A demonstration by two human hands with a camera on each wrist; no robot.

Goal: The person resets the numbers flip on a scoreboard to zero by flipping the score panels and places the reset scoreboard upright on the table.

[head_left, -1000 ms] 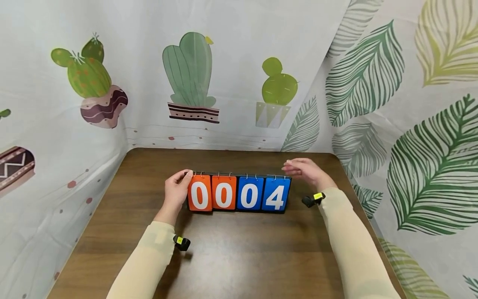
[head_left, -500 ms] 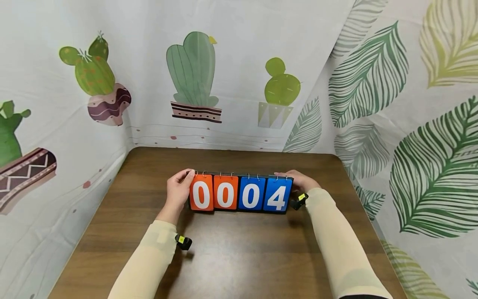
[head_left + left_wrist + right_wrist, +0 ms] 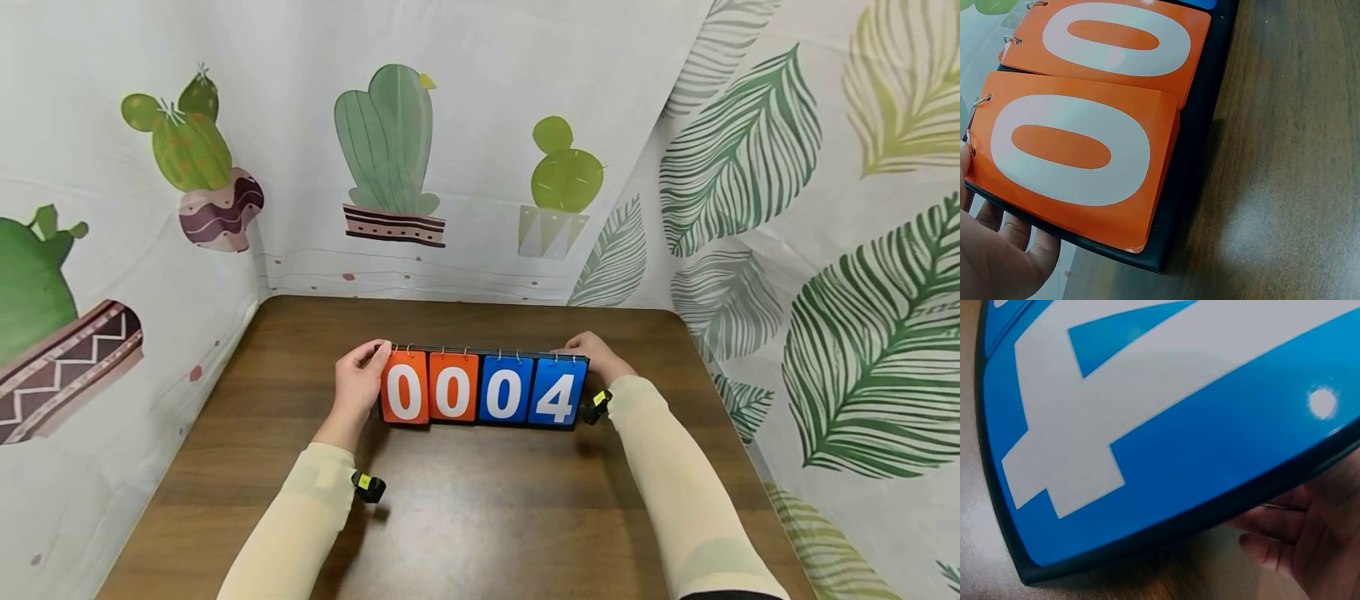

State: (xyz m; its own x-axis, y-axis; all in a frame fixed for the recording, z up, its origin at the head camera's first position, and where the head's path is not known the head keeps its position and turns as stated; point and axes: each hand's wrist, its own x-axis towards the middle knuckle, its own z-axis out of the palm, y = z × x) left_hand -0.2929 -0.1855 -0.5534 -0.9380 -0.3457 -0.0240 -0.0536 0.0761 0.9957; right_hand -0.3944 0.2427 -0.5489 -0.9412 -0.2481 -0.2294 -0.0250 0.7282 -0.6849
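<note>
A flip scoreboard (image 3: 477,388) stands on the wooden table, leaning back, with two orange cards and two blue cards on metal rings reading 0004. My left hand (image 3: 357,377) grips its upper left corner, the thumb in front near the ring and the fingers behind the black backing. In the left wrist view, curled fingers (image 3: 1017,231) show past the backing's edge. At the upper right corner, my right hand (image 3: 600,358) holds the board from its side, partly hidden behind it. The right wrist view shows bent fingers (image 3: 1266,525) behind the board's edge; the thumb is not plainly visible.
The brown wooden table (image 3: 480,517) extends in front of the scoreboard and to both sides. A white cloth (image 3: 480,50) printed with cacti hangs behind and at the left. Leaf-printed cloth (image 3: 877,333) covers the right side.
My right hand has come in from the right to the scoreboard's upper right corner, and its knuckles then shifted slightly. The left hand keeps its grip; the cards still read 0004.
</note>
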